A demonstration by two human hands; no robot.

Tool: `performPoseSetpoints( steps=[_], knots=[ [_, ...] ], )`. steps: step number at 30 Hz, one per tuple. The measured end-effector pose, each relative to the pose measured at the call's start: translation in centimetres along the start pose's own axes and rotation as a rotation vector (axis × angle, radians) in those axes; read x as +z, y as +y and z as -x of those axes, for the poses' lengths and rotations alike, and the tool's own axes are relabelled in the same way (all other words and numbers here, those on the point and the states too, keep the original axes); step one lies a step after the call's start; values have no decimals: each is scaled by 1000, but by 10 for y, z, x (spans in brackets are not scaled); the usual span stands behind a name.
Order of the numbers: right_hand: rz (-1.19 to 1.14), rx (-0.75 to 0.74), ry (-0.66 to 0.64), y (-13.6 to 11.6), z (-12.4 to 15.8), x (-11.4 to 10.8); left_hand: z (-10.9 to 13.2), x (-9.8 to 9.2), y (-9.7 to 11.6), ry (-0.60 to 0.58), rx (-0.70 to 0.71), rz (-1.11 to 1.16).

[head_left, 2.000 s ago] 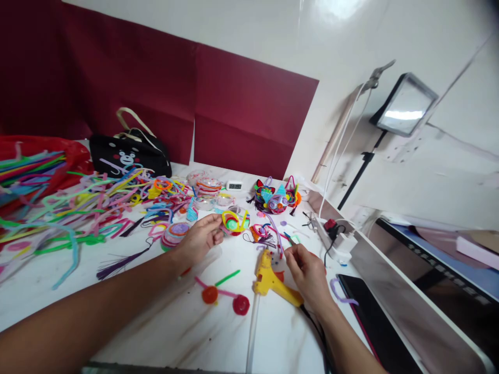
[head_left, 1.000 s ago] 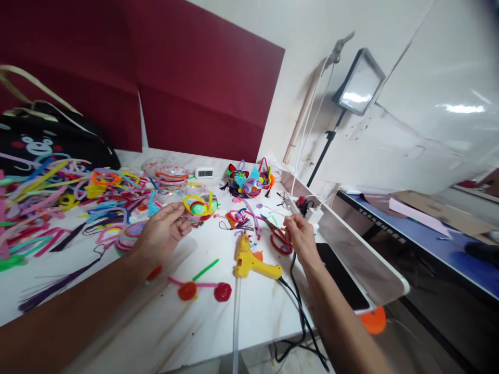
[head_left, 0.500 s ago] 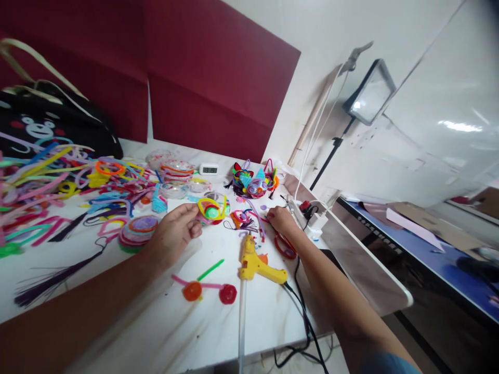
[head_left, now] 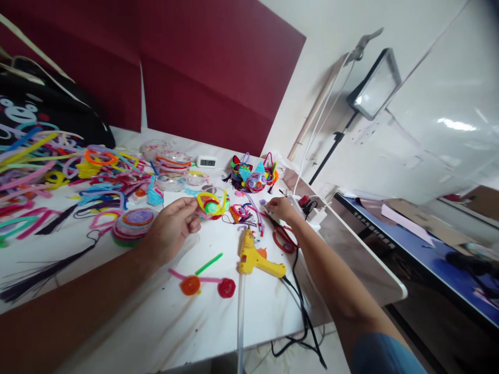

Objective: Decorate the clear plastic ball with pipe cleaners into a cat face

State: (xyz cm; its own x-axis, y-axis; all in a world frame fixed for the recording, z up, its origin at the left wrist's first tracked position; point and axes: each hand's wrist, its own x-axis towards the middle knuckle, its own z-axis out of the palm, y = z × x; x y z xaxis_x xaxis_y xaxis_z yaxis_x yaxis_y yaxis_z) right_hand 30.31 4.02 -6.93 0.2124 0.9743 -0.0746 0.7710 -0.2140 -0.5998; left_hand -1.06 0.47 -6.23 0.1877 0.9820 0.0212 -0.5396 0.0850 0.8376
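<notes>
My left hand (head_left: 175, 226) is closed, thumb and finger pinching the edge of a pipe-cleaner piece (head_left: 212, 204) with yellow loops around a green and red coil. My right hand (head_left: 281, 210) is closed at the table's right side; what its fingertips hold, if anything, is too small to make out. Just below it lie red-handled scissors (head_left: 284, 241). Between the hands is a small pipe-cleaner piece (head_left: 241, 213) with a tassel. Nearer me, a yellow glue gun (head_left: 253, 257) rests with its clear glue stick pointing towards me.
Orange and red coils (head_left: 226, 288) on a pink stem lie in front, beside a green pipe cleaner (head_left: 209, 264). Loose pipe cleaners (head_left: 31, 156) heap at left. A wrapped round piece (head_left: 134, 226) sits by my left wrist. Finished colourful pieces (head_left: 255, 179) and a small clock (head_left: 206, 162) stand behind. A black cord (head_left: 300, 296) hangs over the edge.
The view has shifted slightly, so the things at left sit further left and a little higher. Both hands keep nearly the same places and poses.
</notes>
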Motion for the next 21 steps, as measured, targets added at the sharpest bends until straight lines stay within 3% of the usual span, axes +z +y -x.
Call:
performPoseSetpoints(
  steps=[5, 12, 17, 21],
  knots=[
    [-331, 10, -55, 1, 8, -12, -2, -1, -2, 7, 15, -4],
    [-667, -98, -156, -9, 42, -15, 0, 0, -3, -7, 0, -2],
    [-721, -155, -166, -10, 63, -12, 1, 3, 6, 8, 13, 8],
    [-618, -176, -110, -6, 78, -11, -4, 2, 13, 39, 59, 39]
  ],
)
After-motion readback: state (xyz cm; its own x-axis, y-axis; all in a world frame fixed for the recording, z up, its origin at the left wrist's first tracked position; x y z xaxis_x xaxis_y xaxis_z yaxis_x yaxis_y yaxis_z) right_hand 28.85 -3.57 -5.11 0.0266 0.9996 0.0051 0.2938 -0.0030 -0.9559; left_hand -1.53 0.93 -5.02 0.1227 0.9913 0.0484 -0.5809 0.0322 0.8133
